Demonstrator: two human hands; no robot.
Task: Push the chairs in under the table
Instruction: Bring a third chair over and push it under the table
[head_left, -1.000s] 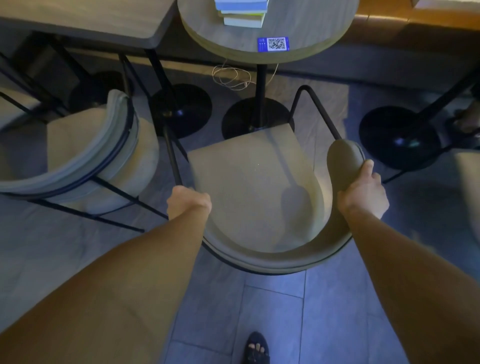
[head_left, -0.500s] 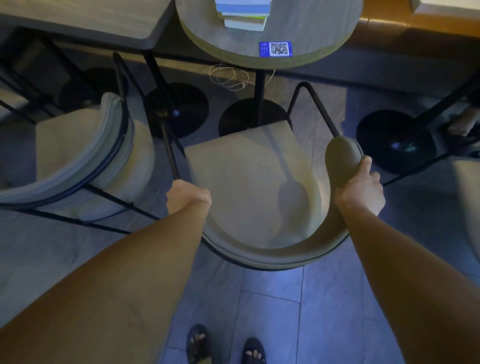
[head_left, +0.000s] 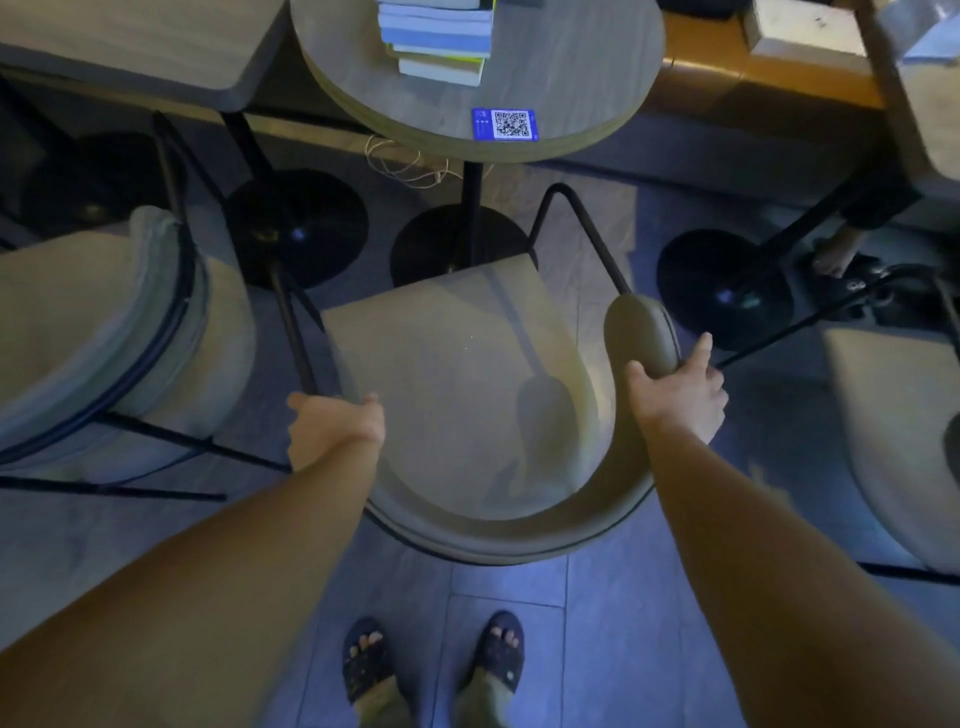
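A beige padded chair with a curved backrest and black metal frame stands right in front of me, its seat front at the black base of the round grey table. My left hand grips the left end of the chair's backrest at the black frame. My right hand is wrapped around the padded right arm end of the same chair. The seat front lies just below the table's near rim.
A second beige chair stands at the left by a rectangular table. A third chair is at the right edge. Books and a QR card lie on the round table. My sandalled feet stand behind the chair.
The chair has slid a little forward toward the round table's base. I have stepped up behind it, so both of my feet now show. Both hands keep their grip.
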